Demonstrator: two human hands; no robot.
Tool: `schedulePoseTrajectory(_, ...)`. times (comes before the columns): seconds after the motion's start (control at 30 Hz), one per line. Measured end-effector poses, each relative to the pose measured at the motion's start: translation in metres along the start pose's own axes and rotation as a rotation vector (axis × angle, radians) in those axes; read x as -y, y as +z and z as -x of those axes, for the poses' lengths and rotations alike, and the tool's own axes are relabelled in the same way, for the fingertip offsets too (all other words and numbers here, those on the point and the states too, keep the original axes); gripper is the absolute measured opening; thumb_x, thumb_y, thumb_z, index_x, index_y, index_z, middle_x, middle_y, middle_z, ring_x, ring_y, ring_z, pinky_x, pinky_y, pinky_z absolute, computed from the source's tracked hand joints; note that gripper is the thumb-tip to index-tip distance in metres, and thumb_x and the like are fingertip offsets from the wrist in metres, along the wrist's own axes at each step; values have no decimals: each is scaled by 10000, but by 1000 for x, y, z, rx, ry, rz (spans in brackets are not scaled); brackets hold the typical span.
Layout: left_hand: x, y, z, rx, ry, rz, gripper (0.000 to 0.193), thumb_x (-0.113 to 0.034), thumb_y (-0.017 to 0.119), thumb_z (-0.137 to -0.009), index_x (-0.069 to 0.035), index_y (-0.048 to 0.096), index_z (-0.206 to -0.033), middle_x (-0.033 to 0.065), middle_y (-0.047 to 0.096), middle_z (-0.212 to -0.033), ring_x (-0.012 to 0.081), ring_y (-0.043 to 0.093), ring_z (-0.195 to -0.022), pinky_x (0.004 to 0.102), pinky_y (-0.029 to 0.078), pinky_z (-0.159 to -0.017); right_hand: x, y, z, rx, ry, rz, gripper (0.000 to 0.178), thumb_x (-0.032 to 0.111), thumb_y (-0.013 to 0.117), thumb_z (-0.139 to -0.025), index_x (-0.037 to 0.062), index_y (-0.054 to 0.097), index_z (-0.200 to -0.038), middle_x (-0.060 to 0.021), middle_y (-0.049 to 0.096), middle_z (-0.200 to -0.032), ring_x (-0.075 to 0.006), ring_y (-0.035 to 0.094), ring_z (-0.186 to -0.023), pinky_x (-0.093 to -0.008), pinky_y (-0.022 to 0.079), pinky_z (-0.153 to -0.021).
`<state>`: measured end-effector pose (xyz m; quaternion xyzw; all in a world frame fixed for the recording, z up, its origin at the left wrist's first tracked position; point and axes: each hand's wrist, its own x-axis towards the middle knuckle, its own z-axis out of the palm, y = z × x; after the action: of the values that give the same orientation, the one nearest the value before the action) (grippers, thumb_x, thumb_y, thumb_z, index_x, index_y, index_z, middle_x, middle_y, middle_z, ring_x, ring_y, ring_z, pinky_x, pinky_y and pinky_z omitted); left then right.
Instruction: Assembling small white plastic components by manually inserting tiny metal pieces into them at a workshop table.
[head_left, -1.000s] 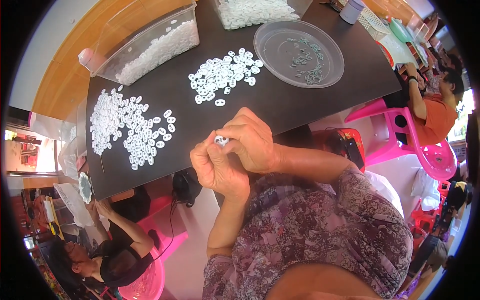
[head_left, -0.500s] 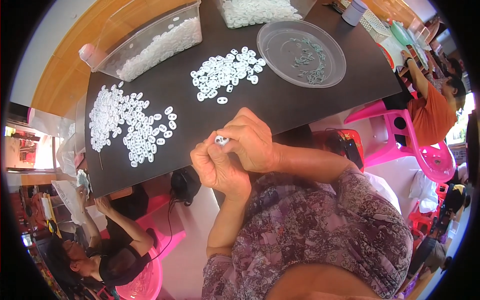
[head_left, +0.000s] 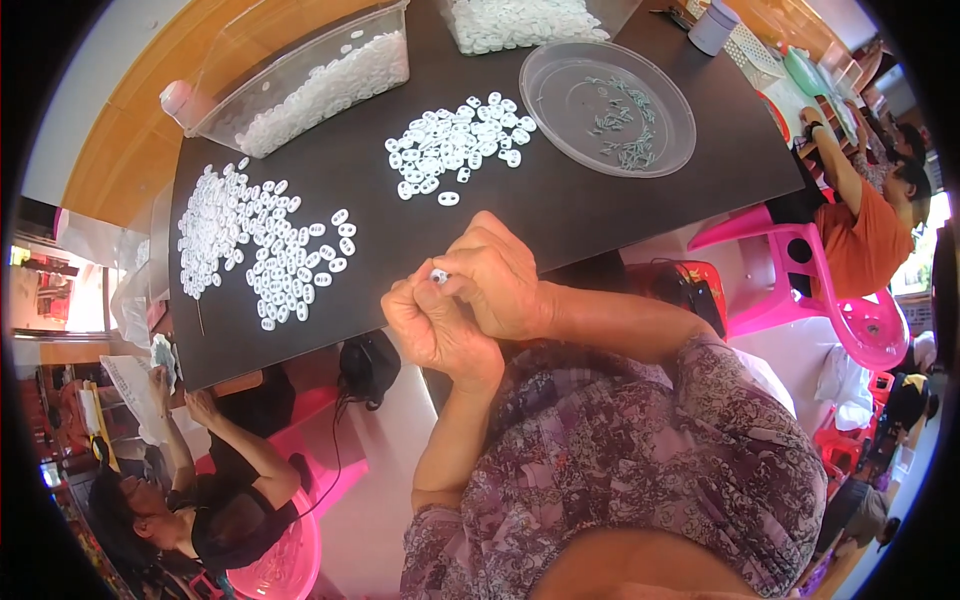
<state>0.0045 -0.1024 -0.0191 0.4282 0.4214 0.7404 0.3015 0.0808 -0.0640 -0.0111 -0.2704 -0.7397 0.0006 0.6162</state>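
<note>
So the dark table [head_left: 600,215] had a loose white pile [head_left: 215,230] spread along its left edge. Over the near edge, the left hand [head_left: 435,325] and right hand [head_left: 495,280] were both pinching one small white piece [head_left: 439,276], right between their fingertips, neither clearly nearer. Couldn't tell its long axis, fingers covered most of it.

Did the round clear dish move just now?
No, the round clear dish hasn't visibly moved; it keeps its place beside the nearest white pile on the table.
</note>
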Motion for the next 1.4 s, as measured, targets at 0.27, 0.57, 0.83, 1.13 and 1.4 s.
schedulePoseTrajectory(0.27,-8,4,-5,46,-53,181,228,-159,469,-955,45,510,-1050,90,575,-988,90,510,-812,232,451,-720,4,-12,-9,29,108,-40,299,-28,686,-661,0,573,-937,-117,605,-828,-256,543,-672,-319,446,-587)
schedulePoseTrajectory(0.57,-3,4,-29,279,-198,-221,218,-132,503,-937,26,571,-1071,56,604,-821,84,543,-693,213,445,-593,-21,-51,-13,58,136,64,192,-5,691,-681,10,613,-855,-95,613,-768,-236,550,-664,-311,442,-578)
schedulePoseTrajectory(0.83,31,19,-81,531,566,-794,182,2,629,-717,-73,635,-882,75,564,-747,260,527,-689,364,447,-591,-41,-103,-61,24,295,252,151,-6,660,-727,21,640,-874,-82,574,-727,-205,540,-664,-299,426,-601)
schedulePoseTrajectory(1.13,51,53,-80,672,771,-1066,28,-29,593,-661,-33,566,-653,116,507,-737,289,502,-725,382,439,-615,-88,-130,-126,-57,234,310,138,21,634,-774,9,640,-911,-55,602,-807,-114,548,-719,-239,436,-632)
schedulePoseTrajectory(1.4,52,65,-92,804,848,-1191,14,-7,558,-663,-17,552,-672,124,507,-727,278,508,-733,368,441,-629,-165,-129,-189,-77,362,389,178,125,610,-770,10,649,-901,-98,652,-767,-153,597,-707,-287,462,-653)
